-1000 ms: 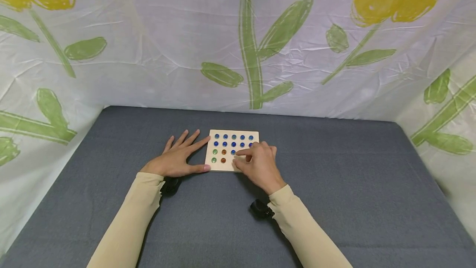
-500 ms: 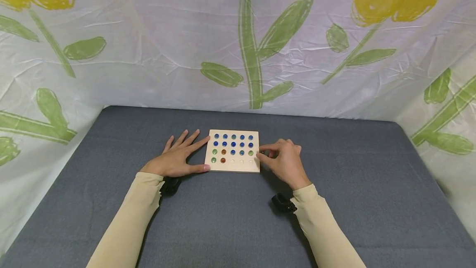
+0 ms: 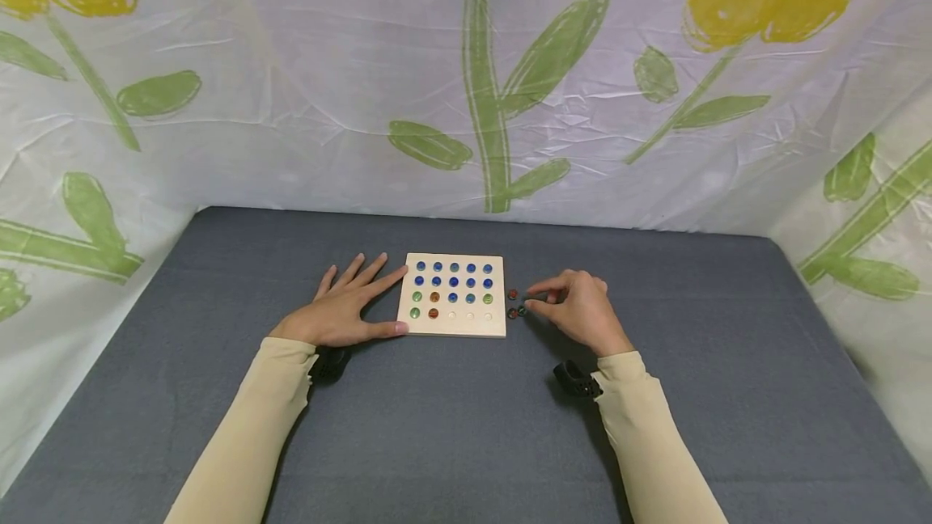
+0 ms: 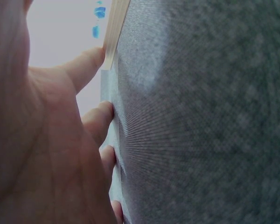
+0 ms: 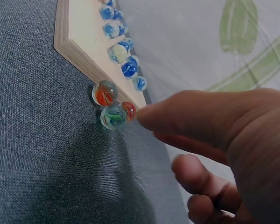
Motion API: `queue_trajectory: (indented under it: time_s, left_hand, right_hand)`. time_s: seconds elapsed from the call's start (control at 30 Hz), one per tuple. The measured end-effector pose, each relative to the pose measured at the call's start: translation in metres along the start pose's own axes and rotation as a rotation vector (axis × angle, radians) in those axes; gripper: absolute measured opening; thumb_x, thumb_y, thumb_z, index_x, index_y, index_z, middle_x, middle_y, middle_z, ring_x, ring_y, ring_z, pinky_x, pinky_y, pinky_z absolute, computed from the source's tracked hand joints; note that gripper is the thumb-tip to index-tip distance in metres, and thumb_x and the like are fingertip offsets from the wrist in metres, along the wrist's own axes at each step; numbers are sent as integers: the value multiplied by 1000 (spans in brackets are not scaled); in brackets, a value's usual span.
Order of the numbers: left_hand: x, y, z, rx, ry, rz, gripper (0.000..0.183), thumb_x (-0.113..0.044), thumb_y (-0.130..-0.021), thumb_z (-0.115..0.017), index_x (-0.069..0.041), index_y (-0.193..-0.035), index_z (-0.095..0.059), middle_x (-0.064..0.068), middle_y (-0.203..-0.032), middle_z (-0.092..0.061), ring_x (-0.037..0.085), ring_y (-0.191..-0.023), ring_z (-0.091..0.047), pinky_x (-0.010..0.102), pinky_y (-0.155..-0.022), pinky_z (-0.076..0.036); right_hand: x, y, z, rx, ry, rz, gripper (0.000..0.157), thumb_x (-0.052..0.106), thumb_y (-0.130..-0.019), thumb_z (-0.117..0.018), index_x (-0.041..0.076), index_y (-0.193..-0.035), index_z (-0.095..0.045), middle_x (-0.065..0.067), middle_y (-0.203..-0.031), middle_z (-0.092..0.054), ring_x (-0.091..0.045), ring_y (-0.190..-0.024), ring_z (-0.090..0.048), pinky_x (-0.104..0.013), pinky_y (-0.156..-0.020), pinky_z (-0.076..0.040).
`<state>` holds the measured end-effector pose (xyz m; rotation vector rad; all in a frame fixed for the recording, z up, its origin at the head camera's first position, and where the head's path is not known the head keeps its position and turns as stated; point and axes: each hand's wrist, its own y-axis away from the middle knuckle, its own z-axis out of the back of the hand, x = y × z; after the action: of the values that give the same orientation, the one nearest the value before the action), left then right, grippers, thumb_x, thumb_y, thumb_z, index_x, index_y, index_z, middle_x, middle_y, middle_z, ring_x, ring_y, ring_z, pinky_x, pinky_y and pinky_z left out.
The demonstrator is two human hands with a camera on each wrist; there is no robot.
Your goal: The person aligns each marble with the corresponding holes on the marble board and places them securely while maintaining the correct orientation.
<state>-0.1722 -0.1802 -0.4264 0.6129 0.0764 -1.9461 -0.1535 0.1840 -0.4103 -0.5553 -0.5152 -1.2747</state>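
A pale wooden board (image 3: 451,326) lies on the dark cloth, with rows of hollows. Blue marbles (image 3: 455,281) fill the far rows; green marbles (image 3: 416,305) and red-brown marbles (image 3: 434,305) sit at its near left. Three front-row hollows (image 3: 470,316) are bare. The left hand (image 3: 338,314) is spread, index fingertip and thumb touching the board's left edge. Just right of the board, two red-orange marbles (image 5: 104,93) and a green-swirled marble (image 5: 113,116) rest on the cloth. Beside them is the right hand (image 3: 575,310), thumb and index finger extended and apart, holding nothing.
A dark grey cloth (image 3: 451,435) covers the table, reaching back to a white curtain (image 3: 313,103) printed with yellow flowers and green leaves. Dark wrist devices (image 3: 577,378) sit under both sleeves.
The right hand has moved right, from over the board to beyond its right edge, uncovering the third row and the three loose marbles. The left hand stays at the board's left edge.
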Motion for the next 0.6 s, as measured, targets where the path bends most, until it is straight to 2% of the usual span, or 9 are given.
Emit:
queue_trajectory:
  time_s: [0.1, 0.2, 0.33, 0.43, 0.6]
  left_hand:
    - [0, 0, 0, 0, 3, -1, 100, -73, -86, -64, -26, -164, -23, 14, -170, -8, 41, -154, 4, 66, -117, 9]
    - [-1, 0, 0, 1, 3, 1, 100, -72, -85, -64, -26, -164, -23, 14, -170, -8, 41, -154, 4, 66, -117, 9]
    - [-1, 0, 1, 1, 2, 3, 100, -73, -85, -65, -25, -164, -23, 14, -170, -8, 42, -154, 4, 66, -117, 9]
    - [-2, 0, 1, 1, 5, 4, 100, -73, -85, -65, -25, -164, -24, 14, -170, -9, 42, -154, 3, 67, -117, 9]
    - [-1, -1, 0, 0, -1, 5, 101, -72, -85, -65, -25, -164, -24, 14, -170, -9, 42, -154, 3, 67, -117, 9]
  right_hand:
    - [0, -1, 1, 56, -10, -21, 14, 14, -83, -85, 11, -96, -84, 3, -70, -58, -16, -68, -53, -48, -89, -36]
    - [0, -1, -1, 86, -21, -31, 14, 14, -83, -85, 11, -97, -84, 3, -69, -57, -16, -69, -52, -44, -80, -40]
    - [-1, -2, -3, 101, -28, -19, 14, 13, -83, -85, 10, -96, -84, 3, -67, -57, -17, -70, -50, -47, -85, -38]
    - [-1, -2, -4, 113, -29, -16, 13, 12, -83, -85, 9, -96, -83, 3, -67, -57, -16, -71, -50, -51, -94, -32]
    - [0, -2, -6, 125, -25, -32, 15, 11, -82, -86, 9, -96, -83, 3, -66, -56, -17, -72, -51, -53, -98, -28]
